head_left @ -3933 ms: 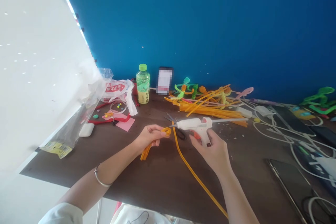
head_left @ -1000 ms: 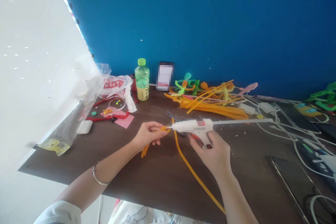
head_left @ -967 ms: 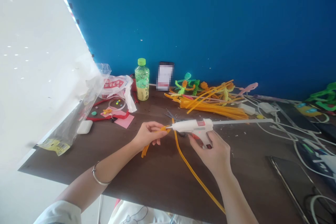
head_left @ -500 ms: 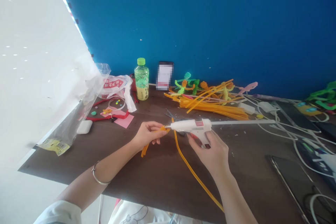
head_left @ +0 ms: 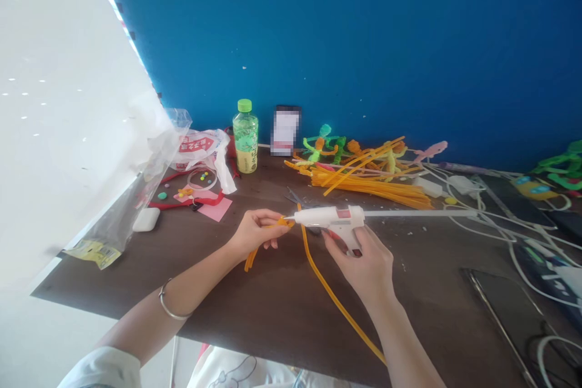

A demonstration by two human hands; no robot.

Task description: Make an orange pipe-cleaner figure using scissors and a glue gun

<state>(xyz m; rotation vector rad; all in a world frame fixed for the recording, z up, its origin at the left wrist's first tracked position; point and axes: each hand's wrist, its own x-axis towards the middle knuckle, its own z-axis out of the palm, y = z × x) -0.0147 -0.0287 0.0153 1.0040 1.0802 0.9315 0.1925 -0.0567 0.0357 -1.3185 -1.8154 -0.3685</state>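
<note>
My left hand (head_left: 261, 231) is closed in a pinch on folded orange pipe cleaners (head_left: 251, 260), whose ends hang below the fingers. In my right hand (head_left: 368, 260) is a white hot glue gun (head_left: 325, 216), held by its grip with the fingers around the red trigger. A long glue stick (head_left: 413, 213) sticks out of its back. The gun's nozzle points left and meets the orange piece at my left fingertips; whether glue comes out I cannot make out. One long orange pipe cleaner (head_left: 327, 291) curves over the table between my hands toward the front edge.
Behind the gun lies a bundle of orange pipe cleaners (head_left: 373, 187) beside small fuzzy figures (head_left: 321, 145). Scissors (head_left: 294, 197) lie partly hidden behind the gun. A green-capped bottle (head_left: 245, 139) and a propped phone (head_left: 285, 130) stand at the back. White cables (head_left: 504, 224) and a dark phone (head_left: 504, 315) occupy the right.
The glue gun and my right hand have shifted very slightly left. My left hand keeps its pinch on the orange pipe cleaners in nearly the same place.
</note>
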